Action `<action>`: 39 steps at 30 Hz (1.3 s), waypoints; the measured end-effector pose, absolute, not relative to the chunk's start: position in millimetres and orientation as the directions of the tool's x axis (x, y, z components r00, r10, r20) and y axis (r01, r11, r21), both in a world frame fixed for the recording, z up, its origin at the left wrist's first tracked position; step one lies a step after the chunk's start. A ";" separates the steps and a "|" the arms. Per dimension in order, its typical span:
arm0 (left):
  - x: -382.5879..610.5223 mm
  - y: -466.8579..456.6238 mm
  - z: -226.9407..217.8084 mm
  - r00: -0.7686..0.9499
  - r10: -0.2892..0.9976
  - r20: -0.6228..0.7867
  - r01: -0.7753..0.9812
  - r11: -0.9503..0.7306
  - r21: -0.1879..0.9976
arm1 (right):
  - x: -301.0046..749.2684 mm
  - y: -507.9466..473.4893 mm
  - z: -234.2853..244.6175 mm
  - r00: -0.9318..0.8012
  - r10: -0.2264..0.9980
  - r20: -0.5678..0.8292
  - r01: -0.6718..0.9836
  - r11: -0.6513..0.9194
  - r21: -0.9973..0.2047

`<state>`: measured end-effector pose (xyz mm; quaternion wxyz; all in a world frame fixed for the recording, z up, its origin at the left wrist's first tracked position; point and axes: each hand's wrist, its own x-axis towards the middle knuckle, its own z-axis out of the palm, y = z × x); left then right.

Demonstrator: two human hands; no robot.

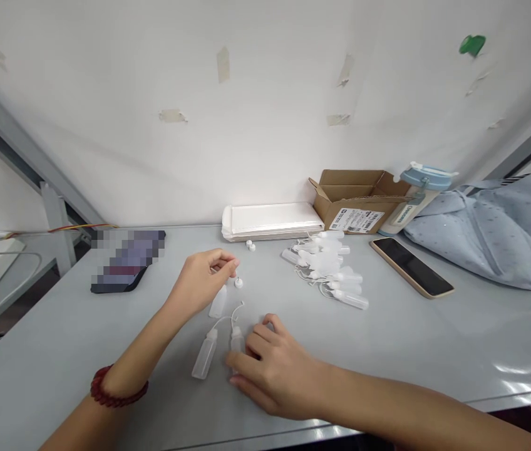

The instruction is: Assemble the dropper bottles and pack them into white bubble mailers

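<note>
Small bottle (pixel 237 340) is near the front edge of the worktop (pixel 411 351), touched by the right hand (pixel 275 369); if clamped, I cannot tell. Left hand (pixel 200 279) has fingertips together, beside a white cap (pixel 238 283).

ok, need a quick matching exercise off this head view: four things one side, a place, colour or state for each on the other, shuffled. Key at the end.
Things
1. Right hand
2. Beaded bracelet
3. Cardboard box
4. Tan-edged smartphone

Place, colour or state
A. Screen up, right of the heap of translucent squeeze bottles
B. Dark red
C. Fingers at a single squeeze bottle
D. Open-topped, printed white label on its front

Pairs: 1-C, 2-B, 3-D, 4-A
</note>
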<state>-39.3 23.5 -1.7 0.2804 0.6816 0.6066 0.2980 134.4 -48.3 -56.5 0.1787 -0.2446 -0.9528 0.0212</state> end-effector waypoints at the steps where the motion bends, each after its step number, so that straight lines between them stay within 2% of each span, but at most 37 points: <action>1: -40.2 25.1 -4.6 0.104 0.991 0.080 0.698 -0.130 0.705 | 134.6 -48.2 -57.0 -0.813 0.480 0.331 0.465 0.876 -0.127; 5: -40.8 29.7 -18.4 0.254 0.961 0.111 0.805 -0.274 0.526 | 135.6 -46.4 -60.6 -0.793 0.506 0.340 0.491 0.860 -0.135; 8: -39.2 30.4 -24.5 0.313 0.943 0.113 0.830 -0.329 0.450 | 137.9 -42.9 -61.1 -0.764 0.543 0.348 0.522 0.838 -0.160; 18: -43.4 29.5 -28.1 0.350 0.934 0.078 0.811 -0.343 0.474 | 154.0 -20.5 -48.0 -0.631 0.625 0.460 0.598 0.769 -0.225; 21: -40.2 27.6 -22.0 0.301 0.950 0.079 0.787 -0.295 0.542 | 155.3 -18.7 -46.3 -0.606 0.648 0.461 0.606 0.752 -0.259; 23: -37.7 25.4 -13.7 0.247 0.967 0.060 0.710 -0.223 0.667 | 155.9 -18.6 -44.8 -0.593 0.654 0.470 0.605 0.747 -0.277; 26: -36.0 21.7 -2.4 0.237 0.971 -0.019 0.496 -0.104 0.862 | 156.4 -18.7 -42.5 -0.584 0.643 0.494 0.588 0.756 -0.288; 30: -36.1 18.9 1.4 0.309 0.946 -0.096 0.335 -0.014 0.942 | 156.1 -19.6 -40.6 -0.610 0.619 0.495 0.540 0.782 -0.312; 32: -36.0 18.4 1.1 0.368 0.924 -0.104 0.296 -0.010 0.955 | 156.3 -20.3 -39.0 -0.608 0.631 0.483 0.495 0.776 -0.390; 34: -35.9 18.1 1.5 0.415 0.904 -0.101 0.259 -0.011 0.966 | 157.2 -20.9 -36.1 -0.594 0.667 0.450 0.423 0.735 -0.531; 37: -36.0 17.4 3.5 0.433 0.898 -0.081 0.210 -0.013 0.978 | 159.4 -20.9 -30.2 -0.554 0.755 0.352 0.278 0.566 -0.776; 39: -36.3 17.1 4.9 0.429 0.900 -0.073 0.190 -0.011 0.982 | 160.7 -20.3 -26.9 -0.528 0.801 0.281 0.191 0.435 -0.880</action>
